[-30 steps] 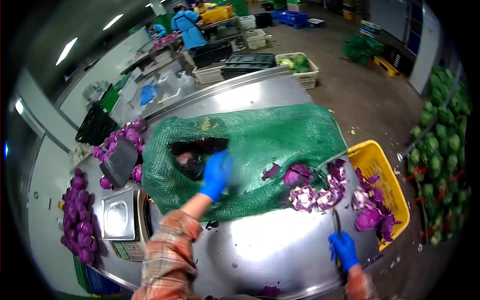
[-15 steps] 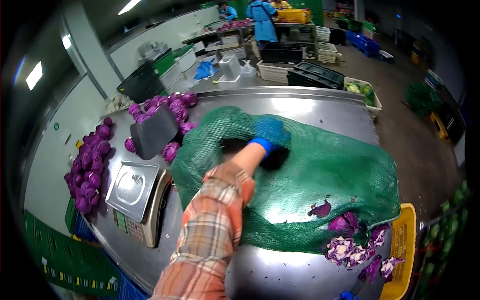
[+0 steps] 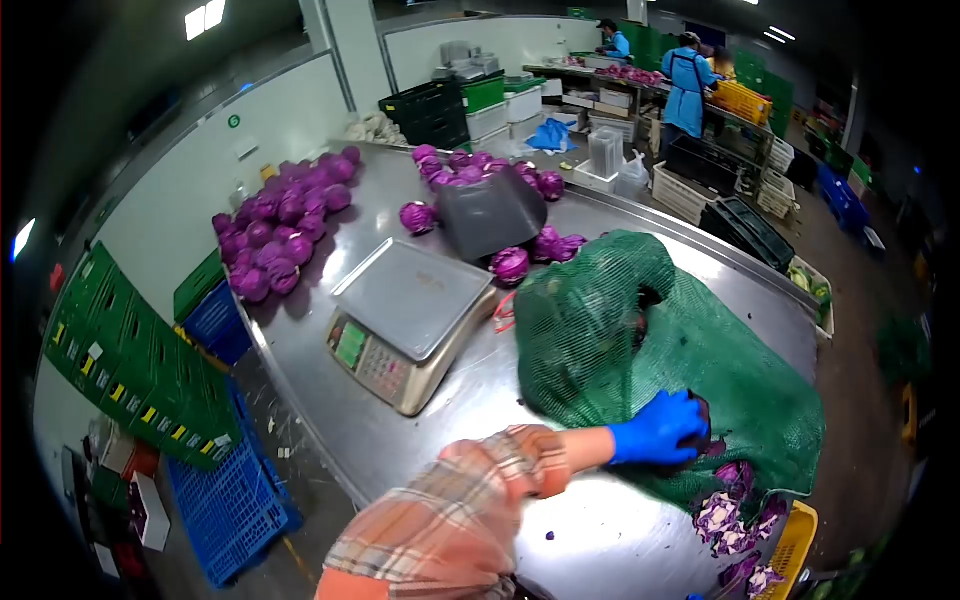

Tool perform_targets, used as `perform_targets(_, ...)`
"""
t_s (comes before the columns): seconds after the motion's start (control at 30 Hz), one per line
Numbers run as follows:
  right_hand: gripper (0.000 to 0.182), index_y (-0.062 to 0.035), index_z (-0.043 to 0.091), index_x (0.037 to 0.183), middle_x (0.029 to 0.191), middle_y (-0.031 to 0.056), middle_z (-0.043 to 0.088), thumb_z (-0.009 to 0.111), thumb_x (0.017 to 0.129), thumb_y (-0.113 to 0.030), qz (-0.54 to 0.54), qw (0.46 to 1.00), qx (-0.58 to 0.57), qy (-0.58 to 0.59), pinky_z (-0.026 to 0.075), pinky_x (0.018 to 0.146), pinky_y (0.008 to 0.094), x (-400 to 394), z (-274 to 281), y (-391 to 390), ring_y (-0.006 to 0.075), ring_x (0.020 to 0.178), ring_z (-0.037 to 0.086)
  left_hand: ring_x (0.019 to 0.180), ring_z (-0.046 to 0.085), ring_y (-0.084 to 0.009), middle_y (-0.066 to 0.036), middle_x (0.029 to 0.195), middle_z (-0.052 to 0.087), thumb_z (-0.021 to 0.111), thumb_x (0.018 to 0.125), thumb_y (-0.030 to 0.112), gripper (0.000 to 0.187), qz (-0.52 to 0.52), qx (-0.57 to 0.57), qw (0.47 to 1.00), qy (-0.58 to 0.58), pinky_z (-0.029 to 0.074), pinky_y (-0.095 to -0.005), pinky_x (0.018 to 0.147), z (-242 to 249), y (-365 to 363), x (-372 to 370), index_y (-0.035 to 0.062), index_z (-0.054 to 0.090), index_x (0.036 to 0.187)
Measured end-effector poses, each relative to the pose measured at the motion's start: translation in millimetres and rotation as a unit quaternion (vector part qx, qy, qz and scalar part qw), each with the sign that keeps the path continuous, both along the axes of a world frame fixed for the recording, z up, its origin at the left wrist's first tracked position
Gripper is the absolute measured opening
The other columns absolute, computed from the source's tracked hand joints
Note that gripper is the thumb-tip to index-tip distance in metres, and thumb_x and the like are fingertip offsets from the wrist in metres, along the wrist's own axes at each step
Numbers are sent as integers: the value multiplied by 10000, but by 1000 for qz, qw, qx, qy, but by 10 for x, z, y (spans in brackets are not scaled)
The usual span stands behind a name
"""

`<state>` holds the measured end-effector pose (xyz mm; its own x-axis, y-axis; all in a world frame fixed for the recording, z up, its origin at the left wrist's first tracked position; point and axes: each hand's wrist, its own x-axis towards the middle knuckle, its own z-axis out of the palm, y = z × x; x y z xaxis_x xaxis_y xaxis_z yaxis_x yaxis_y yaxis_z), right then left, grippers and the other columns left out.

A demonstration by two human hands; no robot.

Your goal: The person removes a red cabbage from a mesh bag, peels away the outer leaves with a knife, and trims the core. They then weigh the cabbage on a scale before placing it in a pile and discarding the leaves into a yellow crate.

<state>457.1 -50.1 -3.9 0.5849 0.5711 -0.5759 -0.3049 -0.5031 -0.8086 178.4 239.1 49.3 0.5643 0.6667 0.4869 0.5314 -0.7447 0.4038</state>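
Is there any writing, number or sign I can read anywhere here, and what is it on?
None reads clearly.
Scale: display and keys, too small to read.
Green crates: yellow and white labels, blurred.
Wall: a round green sign, its mark unreadable.
Yellow crate at the far bench: no legible print.

Showing heavy fisheye bending — walls and the steel table [image 3: 330, 420] curving hard, corners falling into black vignette. Glowing from ceiling panels [image 3: 205, 18] at upper left, a smaller patch of light burning white at the far left edge. Glinting softly off the tabletop and the scale [image 3: 410, 320] pan, no harsh glare. Dimming toward the right side and floor. Softening slightly at the rim, with the gloved left hand [image 3: 655, 430] and plaid sleeve [image 3: 450, 520] smearing a little — compression muddying the distant workers.
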Motion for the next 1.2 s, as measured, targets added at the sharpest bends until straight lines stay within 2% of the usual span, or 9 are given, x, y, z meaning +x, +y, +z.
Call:
perform_targets(0.17,135,-154,595,996,577,-42,403,532,906,-232,118,993,0,-16,288,365,235,-504,503,24,89,425,361,1259,409,-377,-204,1383,403,709,773,396,805,136,-55,971,-188,349,-444,1035,-165,-1024,-449,128,340,1436)
perform_targets(0.23,229,-154,599,1104,577,-58,379,565,899,-250,120,993,-3,6,269,364,219,-941,732,61,65,424,342,1410,194,-343,-186,1537,155,754,742,423,1028,-107,-403,832,-365,189,-435,1140,-733,-1488,-410,126,133,1506)
perform_targets(0.37,240,-145,611,1079,596,-60,403,566,930,-328,113,980,75,144,294,387,197,-1337,475,9,41,456,373,1432,87,-358,-180,1552,97,809,679,386,1094,-131,-302,918,-221,148,-458,1147,-486,-2245,-668,139,141,1509)
perform_targets(0.5,497,-37,442,1365,1350,108,481,494,964,-325,153,942,221,201,384,1031,399,-1464,168,-145,219,1225,465,1427,131,-320,-166,1548,122,887,596,326,1258,-175,-431,807,-364,158,-437,1150,-902,-2553,-690,96,49,1505)
perform_targets(0.57,452,-30,500,1313,1322,81,509,502,968,-322,118,953,217,177,375,1037,369,-1526,199,-178,183,1221,465,1422,150,-298,-162,1539,145,910,573,273,1285,-191,-456,806,-324,164,-425,1152,-1090,-2444,-703,64,42,1498)
perform_targets(0.67,425,-180,558,1274,627,-32,484,499,947,-445,117,985,82,97,312,360,234,-1432,233,-98,77,413,387,1380,258,-291,-156,1512,207,917,554,237,1319,-189,-472,789,-346,250,-406,1127,-939,-2274,-623,70,12,1498)
perform_targets(0.83,355,-168,529,964,566,3,481,548,896,-516,242,958,2,154,431,382,254,-1406,399,1,117,423,493,1212,469,-227,-137,1436,358,787,690,67,1088,-59,-605,702,-371,405,-342,1019,-248,-2282,-899,93,70,1508)
perform_targets(0.9,398,-121,532,972,584,21,502,588,879,-504,304,924,10,231,449,394,260,-1386,227,-33,119,433,499,866,554,-97,-78,1316,478,777,712,83,946,-6,-529,816,-231,484,-218,726,25,-2404,-1205,154,246,1492)
perform_targets(1.2,405,-90,458,1220,948,78,558,583,863,-236,405,911,70,-38,489,521,284,-748,-220,-77,149,660,574,1388,256,-264,-119,1539,190,827,673,252,1069,63,-416,845,-329,230,-393,1135,-408,-2904,-705,68,164,1492)
